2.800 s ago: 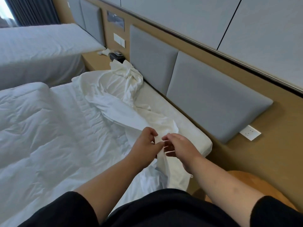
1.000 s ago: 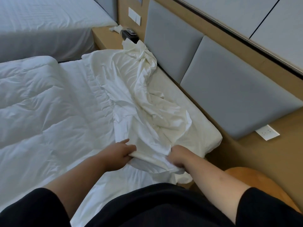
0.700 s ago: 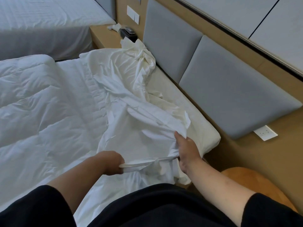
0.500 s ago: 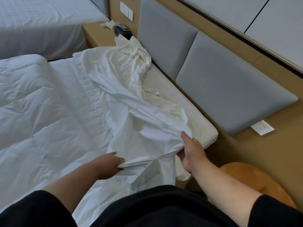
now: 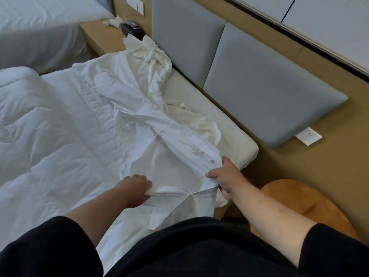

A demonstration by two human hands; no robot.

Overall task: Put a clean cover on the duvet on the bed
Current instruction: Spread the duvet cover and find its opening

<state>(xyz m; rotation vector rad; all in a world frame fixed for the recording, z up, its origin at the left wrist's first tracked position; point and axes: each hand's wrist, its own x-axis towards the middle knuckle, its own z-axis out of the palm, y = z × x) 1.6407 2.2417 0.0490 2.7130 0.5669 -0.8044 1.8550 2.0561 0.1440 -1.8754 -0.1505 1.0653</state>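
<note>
Cover of thin white cloth lies crumpled over the head end of the bed, and both hands hold its near edge. The left hand has its fingers curled tight around a rolled or folded strip of this edge; the strip comes out of the fist toward the right, and the knuckles are turned up, so the fingertips are hidden under the cloth. The right hand grips a gathered bunch of the same cover at the corner of the mattress: the thumb presses on top of the folds and the other fingers close under them. Between the two hands the edge of the cover is stretched almost straight, and a loose part of it hangs down below, over the side of the bed. From the right hand the cloth runs away in long wrinkles to a twisted heap near the grey headboard panels. The duvet, thick and quilted, lies spread on the left part of the bed, beside the cover and partly under it. Behind the heap stands a wooden nightstand with a dark small object on it, and a second bed is further to the left.
</note>
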